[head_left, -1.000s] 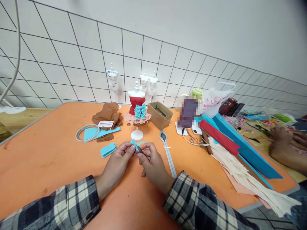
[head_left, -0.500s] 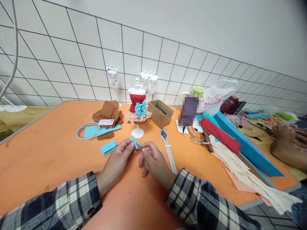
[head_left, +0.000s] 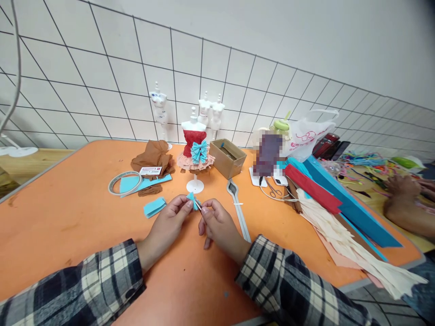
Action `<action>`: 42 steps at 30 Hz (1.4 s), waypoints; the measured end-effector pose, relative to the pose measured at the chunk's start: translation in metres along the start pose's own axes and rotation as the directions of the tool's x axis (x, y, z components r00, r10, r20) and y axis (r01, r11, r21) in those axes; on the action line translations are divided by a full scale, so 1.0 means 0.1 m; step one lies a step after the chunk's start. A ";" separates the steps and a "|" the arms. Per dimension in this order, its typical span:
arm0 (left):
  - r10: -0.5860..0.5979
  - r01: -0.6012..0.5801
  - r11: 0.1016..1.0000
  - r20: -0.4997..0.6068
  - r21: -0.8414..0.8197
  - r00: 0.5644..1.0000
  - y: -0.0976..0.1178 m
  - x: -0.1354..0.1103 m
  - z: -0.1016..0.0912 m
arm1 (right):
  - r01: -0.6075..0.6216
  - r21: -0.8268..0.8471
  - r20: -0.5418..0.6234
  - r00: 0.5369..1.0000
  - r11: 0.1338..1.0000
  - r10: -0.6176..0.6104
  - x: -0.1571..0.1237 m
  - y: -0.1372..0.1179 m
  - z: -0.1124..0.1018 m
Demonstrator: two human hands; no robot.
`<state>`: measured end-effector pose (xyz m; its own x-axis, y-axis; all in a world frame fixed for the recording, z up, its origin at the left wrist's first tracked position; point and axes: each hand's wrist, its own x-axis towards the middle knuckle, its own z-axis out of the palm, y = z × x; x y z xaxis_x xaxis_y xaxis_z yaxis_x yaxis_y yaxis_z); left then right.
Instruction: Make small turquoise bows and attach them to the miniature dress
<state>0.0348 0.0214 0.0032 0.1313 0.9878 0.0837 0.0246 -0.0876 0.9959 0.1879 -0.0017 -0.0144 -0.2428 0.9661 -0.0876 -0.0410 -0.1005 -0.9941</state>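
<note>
Both plaid-sleeved forearms angle inward. The left hand (head_left: 166,226) and right hand (head_left: 219,224) meet at the fingertips, each pinched closed, thumb against forefinger; the 2 hands seem to touch.

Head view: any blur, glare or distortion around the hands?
Head view: left hand and right hand, both pinched at the blue paper bow, are sharp; light is even, shadows are soft and there is no glare. Wide-lens distortion bends the wall grid. One pixelated patch sits mid-table.
</note>
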 end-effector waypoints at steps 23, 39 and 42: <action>-0.028 0.027 1.000 0.097 0.012 0.995 -0.09 0.01 -0.03 | 0.010 -0.104 -0.108 0.994 0.995 -0.022 0.05 -0.06 -0.08; -0.093 0.127 0.987 0.294 -0.096 0.951 -0.14 0.03 -0.08 | 0.085 -0.173 -0.001 0.996 0.981 -0.087 0.06 -0.17 -0.24; -0.099 0.119 0.992 0.291 -0.051 0.952 -0.09 0.02 -0.06 | 0.055 -0.217 -0.059 0.996 0.975 -0.069 0.07 -0.13 -0.21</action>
<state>0.0292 0.0251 -0.0058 0.4108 0.9112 -0.0297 -0.0106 0.0374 0.9992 0.2072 0.0112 -0.0031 -0.1819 0.9831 -0.0224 0.1570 0.0065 -0.9876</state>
